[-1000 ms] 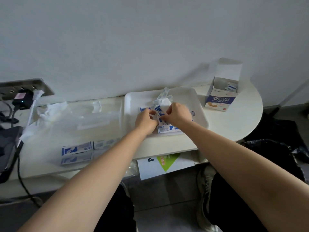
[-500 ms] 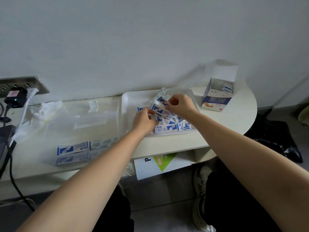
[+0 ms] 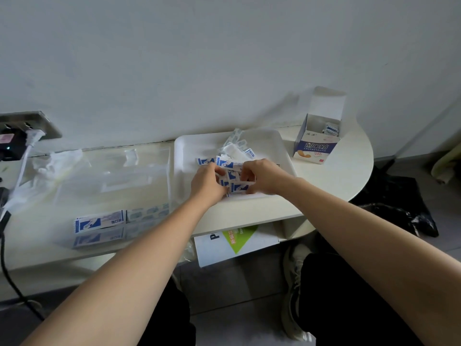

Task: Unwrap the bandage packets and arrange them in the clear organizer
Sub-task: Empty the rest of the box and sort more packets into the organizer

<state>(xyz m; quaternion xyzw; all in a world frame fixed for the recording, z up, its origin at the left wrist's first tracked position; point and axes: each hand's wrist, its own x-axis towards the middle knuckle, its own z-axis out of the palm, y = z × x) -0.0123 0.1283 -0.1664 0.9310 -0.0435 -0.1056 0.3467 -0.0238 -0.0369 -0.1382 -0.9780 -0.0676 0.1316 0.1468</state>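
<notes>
The bandage packets (image 3: pixel 234 168) are lying in a loose heap at the near centre of the white tray (image 3: pixel 182 156), overlapping one another. Both hands are working inside that heap. The left hand (image 3: pixel 208 182) is curling its fingers round packets at the heap's left side. The right hand (image 3: pixel 263 174) is pinching packets at the right side, with its fingertips turned inward. How many packets each hand is holding cannot be told.

By their look, the packets are behaving as very light, thin, flexible paper sleeves, probably slick against each other. A pinch at a short sealed end is likely giving the best purchase for tearing. A light pinch rather than a squeeze is avoiding creases.

The clear organizer (image 3: pixel 112 176) is sitting just left of the tray, and whether the two are touching cannot be told. The sorted packets (image 3: pixel 99 222) are lying flat in its near compartments. Its transparent walls are hard to see, so a low carry is risking a catch on the rim. An open box (image 3: pixel 316 146) is standing to the right on the table (image 3: pixel 349 176), apart from the tray. Bare surface is showing between the two and along the tray's left portion.
</notes>
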